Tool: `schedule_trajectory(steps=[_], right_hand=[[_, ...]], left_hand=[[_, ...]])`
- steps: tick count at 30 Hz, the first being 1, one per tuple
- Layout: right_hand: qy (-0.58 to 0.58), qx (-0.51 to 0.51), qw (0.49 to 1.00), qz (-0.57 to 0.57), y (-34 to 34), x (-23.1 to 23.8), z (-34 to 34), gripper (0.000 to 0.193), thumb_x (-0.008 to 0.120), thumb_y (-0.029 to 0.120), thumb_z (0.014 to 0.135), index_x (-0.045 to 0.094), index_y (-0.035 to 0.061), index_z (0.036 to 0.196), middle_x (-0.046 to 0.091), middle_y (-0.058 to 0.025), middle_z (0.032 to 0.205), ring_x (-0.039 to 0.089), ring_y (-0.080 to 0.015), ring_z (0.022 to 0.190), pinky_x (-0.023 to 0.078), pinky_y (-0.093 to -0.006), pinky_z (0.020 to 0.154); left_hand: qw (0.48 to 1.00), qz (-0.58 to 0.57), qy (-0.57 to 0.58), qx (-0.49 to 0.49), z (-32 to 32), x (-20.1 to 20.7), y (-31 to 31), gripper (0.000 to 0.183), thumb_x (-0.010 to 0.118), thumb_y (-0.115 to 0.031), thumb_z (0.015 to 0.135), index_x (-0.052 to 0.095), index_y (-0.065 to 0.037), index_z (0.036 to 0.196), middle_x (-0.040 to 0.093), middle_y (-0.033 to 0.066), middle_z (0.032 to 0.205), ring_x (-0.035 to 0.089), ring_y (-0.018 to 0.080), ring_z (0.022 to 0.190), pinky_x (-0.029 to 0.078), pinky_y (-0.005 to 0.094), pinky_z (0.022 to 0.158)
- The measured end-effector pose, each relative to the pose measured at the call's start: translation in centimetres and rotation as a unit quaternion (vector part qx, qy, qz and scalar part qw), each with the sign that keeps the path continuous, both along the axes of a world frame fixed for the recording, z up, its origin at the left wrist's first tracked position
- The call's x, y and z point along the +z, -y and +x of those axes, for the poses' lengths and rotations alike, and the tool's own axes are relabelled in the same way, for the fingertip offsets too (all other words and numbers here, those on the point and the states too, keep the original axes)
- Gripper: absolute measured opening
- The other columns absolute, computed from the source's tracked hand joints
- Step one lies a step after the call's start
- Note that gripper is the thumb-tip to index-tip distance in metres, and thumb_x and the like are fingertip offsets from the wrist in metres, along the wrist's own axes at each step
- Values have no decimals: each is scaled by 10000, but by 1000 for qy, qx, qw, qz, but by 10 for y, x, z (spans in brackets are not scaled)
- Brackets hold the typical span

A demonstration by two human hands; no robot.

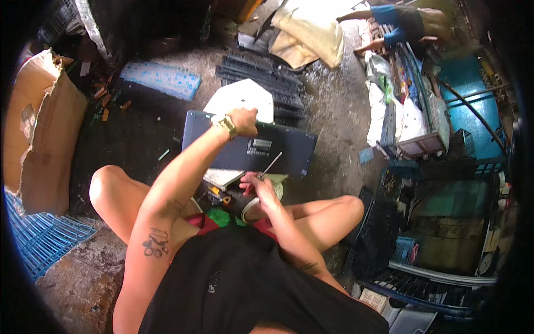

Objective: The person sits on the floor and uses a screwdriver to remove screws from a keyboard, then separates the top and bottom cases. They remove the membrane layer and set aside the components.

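Note:
A dark keyboard [289, 143] lies in front of my knees with its labelled underside up. It rests over a white board [239, 94] that shows past its far edge. My left hand [242, 120], with a gold-coloured watch at the wrist, grips the keyboard near its far edge; its fingertips are partly hidden. Close to the keyboard's near edge, my right hand [258, 186] is closed around a screwdriver [271, 163], whose thin shaft points up and to the right over the keyboard. Between my legs sits a tool with yellow-orange parts [219, 194], partly covered.
A torn cardboard box [53, 128] and blue wire racks [41, 236] stand at the left. Dark slats [261, 80] and a blue patterned sheet [161, 79] lie beyond. At the right are a loaded cart [414, 146] and, farther back, another person in blue sleeves [392, 34].

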State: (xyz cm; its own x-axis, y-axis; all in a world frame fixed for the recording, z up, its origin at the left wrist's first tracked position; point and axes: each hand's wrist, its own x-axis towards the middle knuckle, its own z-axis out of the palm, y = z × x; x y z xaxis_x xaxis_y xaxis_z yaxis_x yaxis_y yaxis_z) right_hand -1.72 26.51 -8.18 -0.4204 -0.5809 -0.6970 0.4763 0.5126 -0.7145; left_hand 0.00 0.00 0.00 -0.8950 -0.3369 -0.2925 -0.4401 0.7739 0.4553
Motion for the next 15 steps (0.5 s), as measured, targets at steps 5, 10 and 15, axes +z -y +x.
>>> schedule_trajectory(steps=[5, 10, 15], right_hand=[[-48, 23, 998, -20, -14, 16, -4, 440, 671, 270, 984, 589, -23, 1303, 736, -102, 1062, 716, -177, 897, 592, -312, 683], [-28, 35, 997, -70, -18, -14, -6, 520, 702, 364, 954, 602, -6, 1306, 739, -106, 1105, 709, -167, 915, 585, -315, 691], [8, 36, 998, -47, -28, -12, -3, 532, 687, 355, 969, 564, 24, 1367, 714, -109, 1215, 710, -180, 968, 593, -337, 729]], left_hand=[[993, -67, -101, 3, 8, 4, -18, 516, 837, -286, 761, 607, 14, 1112, 722, 262, 1011, 705, 418, 1016, 560, 487, 902], [997, -51, -29, -53, 19, 19, -29, 493, 857, -298, 752, 663, -40, 1124, 734, 241, 934, 739, 382, 927, 595, 500, 775], [988, -57, -7, -145, 50, 51, -64, 362, 738, -282, 804, 723, -153, 1141, 737, 163, 910, 731, 385, 852, 589, 515, 769]])
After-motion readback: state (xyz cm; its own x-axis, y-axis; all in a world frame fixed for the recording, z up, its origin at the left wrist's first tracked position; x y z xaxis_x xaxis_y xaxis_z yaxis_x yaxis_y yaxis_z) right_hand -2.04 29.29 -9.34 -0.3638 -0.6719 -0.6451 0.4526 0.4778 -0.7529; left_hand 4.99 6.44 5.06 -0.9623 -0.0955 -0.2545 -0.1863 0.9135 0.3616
